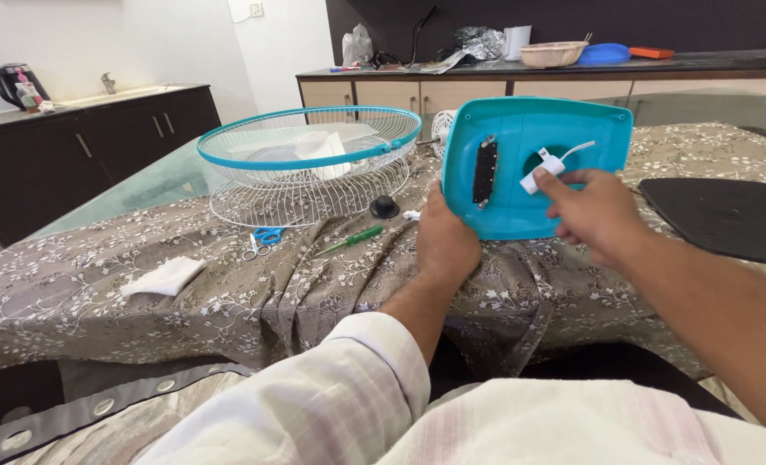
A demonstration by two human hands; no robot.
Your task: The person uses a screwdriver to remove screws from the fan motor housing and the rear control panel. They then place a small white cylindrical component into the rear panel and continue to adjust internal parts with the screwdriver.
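A teal plastic fan base (521, 138) stands tilted up on its edge on the cloth-covered table. My left hand (445, 241) grips its lower left edge. My right hand (596, 211) rests on its lower right face, and the thumb and forefinger pinch a small white plug (542, 170) on a white wire that comes out of the round hole in the base. A black strip (484, 170) sits on the left part of the base. To the left stands a white wire fan guard (310, 168) with a teal rim, fan blades lying inside it.
Blue-handled scissors (264, 239), a green screwdriver (350, 239), a black knob (384, 207) and a white cloth (164, 277) lie on the patterned tablecloth (124, 250). A black mat (727, 217) lies at the right. Dark cabinets (90, 146) stand left, a cluttered counter (555, 67) behind.
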